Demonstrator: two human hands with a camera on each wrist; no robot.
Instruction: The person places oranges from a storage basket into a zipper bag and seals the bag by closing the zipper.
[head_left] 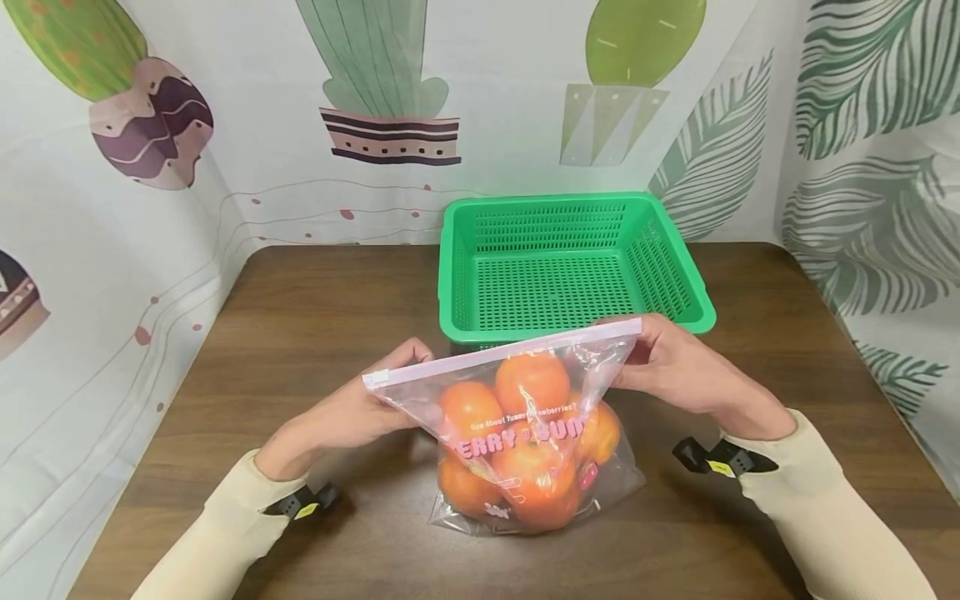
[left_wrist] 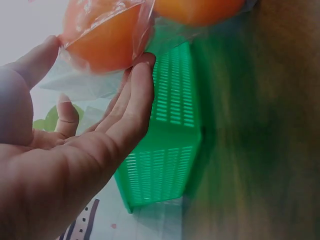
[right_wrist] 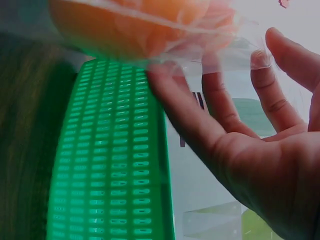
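Note:
A clear zip bag with pink lettering and a pale pink slider strip is in front of the person in the head view. Several round orange fruits, which look like oranges, fill it. The left hand holds the bag near its upper left corner; the left wrist view shows thumb and fingertips against the plastic beside a fruit. At the upper right corner the right hand holds the bag's edge, its fingers partly behind the plastic. Whether the bag's bottom touches the table cannot be told.
Behind the bag, a green slotted plastic basket stands at the back of the brown wooden table, with no contents visible. A white cloth printed with cacti and leaves hangs around the table.

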